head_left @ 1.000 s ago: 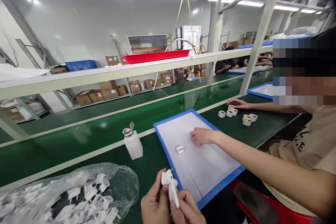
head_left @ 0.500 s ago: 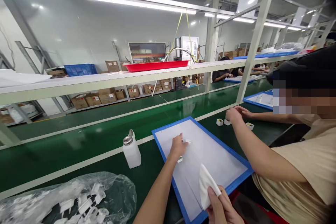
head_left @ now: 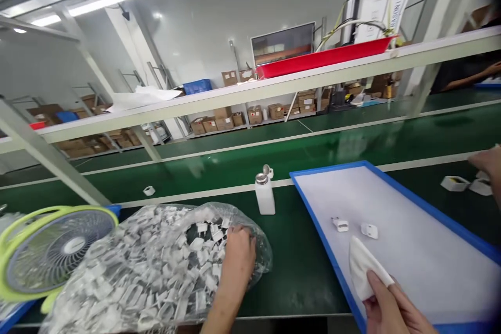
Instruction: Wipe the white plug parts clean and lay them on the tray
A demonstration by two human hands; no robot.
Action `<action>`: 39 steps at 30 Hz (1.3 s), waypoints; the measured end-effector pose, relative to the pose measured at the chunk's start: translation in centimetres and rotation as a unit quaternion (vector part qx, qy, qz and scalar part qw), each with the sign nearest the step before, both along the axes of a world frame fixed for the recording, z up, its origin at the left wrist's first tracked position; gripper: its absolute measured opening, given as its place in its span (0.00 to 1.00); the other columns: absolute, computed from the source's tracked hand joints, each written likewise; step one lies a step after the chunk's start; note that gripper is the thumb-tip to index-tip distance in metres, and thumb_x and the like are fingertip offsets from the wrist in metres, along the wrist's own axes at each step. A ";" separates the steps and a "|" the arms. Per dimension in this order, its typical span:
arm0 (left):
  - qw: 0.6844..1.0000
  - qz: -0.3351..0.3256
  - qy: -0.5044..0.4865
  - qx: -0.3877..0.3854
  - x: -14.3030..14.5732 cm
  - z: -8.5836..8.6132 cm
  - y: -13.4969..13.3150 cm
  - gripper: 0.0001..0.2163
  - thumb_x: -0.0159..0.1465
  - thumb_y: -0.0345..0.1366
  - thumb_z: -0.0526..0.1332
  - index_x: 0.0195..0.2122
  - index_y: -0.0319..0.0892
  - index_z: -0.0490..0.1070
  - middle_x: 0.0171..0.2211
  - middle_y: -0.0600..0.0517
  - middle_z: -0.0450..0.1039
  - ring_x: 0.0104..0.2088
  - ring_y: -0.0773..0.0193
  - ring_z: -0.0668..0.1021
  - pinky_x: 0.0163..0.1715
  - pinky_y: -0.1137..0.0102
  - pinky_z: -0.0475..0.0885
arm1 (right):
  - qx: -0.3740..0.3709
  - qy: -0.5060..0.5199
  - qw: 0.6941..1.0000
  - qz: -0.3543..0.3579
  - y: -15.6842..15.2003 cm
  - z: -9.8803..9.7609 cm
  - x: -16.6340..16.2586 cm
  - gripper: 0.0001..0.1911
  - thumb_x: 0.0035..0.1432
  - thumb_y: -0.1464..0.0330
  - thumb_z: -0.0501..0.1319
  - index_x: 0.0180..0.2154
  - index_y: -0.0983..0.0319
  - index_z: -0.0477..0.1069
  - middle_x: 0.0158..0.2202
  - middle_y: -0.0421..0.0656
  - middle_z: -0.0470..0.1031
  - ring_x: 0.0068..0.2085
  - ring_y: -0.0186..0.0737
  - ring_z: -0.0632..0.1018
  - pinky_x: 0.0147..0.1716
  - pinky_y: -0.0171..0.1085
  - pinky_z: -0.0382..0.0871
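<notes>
My left hand (head_left: 239, 253) is at the mouth of a clear plastic bag (head_left: 263, 250), over white plastic plug parts (head_left: 198, 244). Its fingers are curled down, and what they grip, if anything, is hidden. A folded white cloth (head_left: 362, 266) is pinched in my right hand (head_left: 385, 300), raised over the near left part of a blue-rimmed white tray (head_left: 336, 261). Beyond the cloth, two small white plug pieces, one on the left (head_left: 340, 225) and one on the right (head_left: 369, 230), lie apart on the tray.
Between bag and tray stands a white dispenser bottle (head_left: 266, 198) with a metal top. A green-rimmed fan (head_left: 62, 250) is at far left. One white piece (head_left: 149, 191) lies beyond the bag. At right, another person's hand (head_left: 489, 164) is by white housings (head_left: 454, 183). A shelf (head_left: 219, 102) crosses above.
My view has swung left. My left hand has gone from the tray to the bag, while the right still holds the cloth. Two pieces now show plainly on the tray.
</notes>
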State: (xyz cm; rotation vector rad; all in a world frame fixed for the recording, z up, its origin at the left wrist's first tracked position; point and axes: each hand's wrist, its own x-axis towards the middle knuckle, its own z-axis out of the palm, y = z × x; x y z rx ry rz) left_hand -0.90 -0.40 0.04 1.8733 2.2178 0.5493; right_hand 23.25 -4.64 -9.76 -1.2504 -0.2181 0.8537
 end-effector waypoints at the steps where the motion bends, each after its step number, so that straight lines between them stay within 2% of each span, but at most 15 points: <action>1: 1.000 0.012 0.010 -0.018 -1.4 -0.3 -0.5 0.08 0.62 0.24 0.59 0.35 0.34 0.79 0.40 0.36 0.78 0.48 0.45 0.76 0.51 0.57 0.67 | 0.005 0.003 1.000 0.025 0.1 0.3 -0.8 0.25 0.39 0.62 0.79 0.40 0.67 0.80 0.51 0.52 0.77 0.37 0.45 0.80 0.26 0.34 0.79; 4: 0.997 0.038 0.021 -0.062 -4.1 -1.0 -1.3 0.07 0.57 0.20 0.63 0.33 0.33 0.80 0.39 0.35 0.79 0.47 0.45 0.78 0.49 0.60 0.68 | 0.019 -0.038 0.993 0.109 0.3 0.8 -2.6 0.23 0.43 0.59 0.76 0.36 0.68 0.80 0.45 0.52 0.79 0.36 0.45 0.80 0.27 0.34 0.79; 7: 0.997 0.043 0.004 -0.071 -4.8 -0.6 -1.5 0.09 0.54 0.18 0.63 0.31 0.33 0.80 0.37 0.35 0.80 0.45 0.46 0.80 0.46 0.62 0.69 | 0.029 -0.087 0.980 0.177 0.7 1.3 -3.7 0.22 0.46 0.55 0.74 0.35 0.67 0.79 0.39 0.50 0.79 0.32 0.44 0.78 0.24 0.34 0.76; 10: 0.999 0.012 -0.033 -0.035 -3.9 0.3 -1.5 0.09 0.60 0.25 0.63 0.40 0.37 0.81 0.39 0.40 0.81 0.44 0.51 0.81 0.46 0.65 0.71 | 0.027 -0.104 0.971 0.212 0.9 2.4 -4.3 0.24 0.47 0.52 0.73 0.34 0.66 0.79 0.34 0.47 0.78 0.29 0.41 0.76 0.21 0.33 0.72; 13: 0.978 -0.038 -0.202 0.034 -1.5 -0.1 -1.4 0.15 0.64 0.36 0.62 0.51 0.42 0.77 0.46 0.45 0.80 0.44 0.56 0.81 0.45 0.67 0.74 | 0.025 -0.122 0.959 0.254 1.0 3.6 -4.5 0.25 0.50 0.48 0.69 0.35 0.65 0.78 0.29 0.44 0.74 0.28 0.40 0.74 0.20 0.32 0.69; 15: 0.935 -0.079 -0.340 0.054 0.7 -1.4 -1.5 0.19 0.62 0.35 0.63 0.55 0.42 0.75 0.47 0.44 0.79 0.43 0.56 0.81 0.44 0.67 0.75 | 0.035 -0.163 0.949 0.268 1.1 4.1 -4.5 0.24 0.55 0.48 0.66 0.34 0.63 0.77 0.28 0.41 0.72 0.28 0.39 0.74 0.22 0.32 0.69; 16: 0.920 -0.097 -0.374 0.056 1.8 -2.2 -1.5 0.20 0.61 0.32 0.63 0.56 0.42 0.75 0.48 0.44 0.79 0.44 0.56 0.81 0.45 0.65 0.75 | 0.044 -0.205 0.941 0.266 1.1 4.2 -4.5 0.23 0.59 0.48 0.63 0.33 0.63 0.76 0.27 0.40 0.71 0.28 0.38 0.73 0.23 0.31 0.69; 19: 0.933 -0.150 -0.322 0.056 4.3 -4.4 -1.9 0.20 0.59 0.24 0.59 0.51 0.43 0.78 0.47 0.44 0.78 0.48 0.54 0.78 0.51 0.61 0.73 | 0.074 -0.363 0.898 0.236 1.4 3.8 -4.4 0.21 0.68 0.54 0.56 0.34 0.62 0.75 0.27 0.39 0.70 0.26 0.36 0.72 0.25 0.31 0.68; 22: 0.952 -0.167 -0.250 0.062 5.1 -5.5 -2.2 0.20 0.58 0.20 0.54 0.48 0.40 0.78 0.48 0.42 0.76 0.51 0.53 0.74 0.55 0.59 0.70 | 0.092 -0.442 0.863 0.226 1.7 2.8 -4.4 0.20 0.70 0.58 0.53 0.42 0.62 0.78 0.34 0.44 0.73 0.30 0.39 0.76 0.29 0.34 0.72; 25: 0.958 -0.159 -0.234 0.040 4.7 -5.5 -2.4 0.19 0.58 0.20 0.53 0.46 0.39 0.76 0.47 0.42 0.73 0.50 0.54 0.74 0.53 0.60 0.71 | 0.119 -0.498 0.817 0.264 1.9 1.8 -4.9 0.19 0.69 0.63 0.52 0.52 0.59 0.78 0.42 0.49 0.75 0.39 0.44 0.78 0.38 0.40 0.76; 29: 0.952 -0.179 -0.250 0.013 3.8 -5.1 -2.3 0.21 0.56 0.20 0.52 0.47 0.42 0.75 0.45 0.45 0.73 0.48 0.56 0.75 0.52 0.61 0.71 | 0.158 -0.557 0.745 0.332 2.1 1.0 -5.9 0.19 0.68 0.72 0.51 0.53 0.58 0.77 0.47 0.50 0.78 0.48 0.47 0.77 0.45 0.44 0.77; 32: 0.945 -0.200 -0.256 0.023 3.5 -5.3 -2.2 0.24 0.55 0.19 0.52 0.49 0.44 0.74 0.46 0.47 0.73 0.48 0.57 0.75 0.51 0.64 0.72 | 0.180 -0.578 0.707 0.365 2.3 0.7 -6.1 0.22 0.67 0.75 0.51 0.57 0.61 0.74 0.48 0.50 0.80 0.47 0.47 0.77 0.45 0.44 0.78; 35: 0.954 -0.199 -0.224 0.027 3.3 -6.0 -2.0 0.25 0.55 0.18 0.50 0.47 0.44 0.76 0.43 0.47 0.75 0.46 0.57 0.76 0.48 0.64 0.73 | 0.200 -0.596 0.678 0.381 2.0 0.4 -5.7 0.24 0.66 0.77 0.51 0.61 0.63 0.70 0.51 0.51 0.80 0.48 0.48 0.77 0.45 0.45 0.79; 37: 0.962 -0.195 -0.190 0.030 3.1 -6.5 -1.9 0.25 0.55 0.17 0.49 0.47 0.44 0.76 0.43 0.46 0.75 0.46 0.56 0.76 0.49 0.62 0.73 | 0.223 -0.627 0.641 0.381 1.4 0.1 -5.1 0.26 0.64 0.78 0.52 0.63 0.64 0.68 0.54 0.51 0.78 0.48 0.48 0.77 0.45 0.45 0.79; 39: 0.965 -0.202 -0.166 0.024 2.8 -6.7 -1.7 0.26 0.55 0.17 0.49 0.49 0.42 0.76 0.43 0.45 0.75 0.46 0.55 0.76 0.50 0.61 0.73 | 0.254 -0.674 0.592 0.362 0.8 0.0 -4.6 0.29 0.62 0.80 0.52 0.63 0.66 0.66 0.56 0.51 0.77 0.45 0.47 0.78 0.42 0.43 0.80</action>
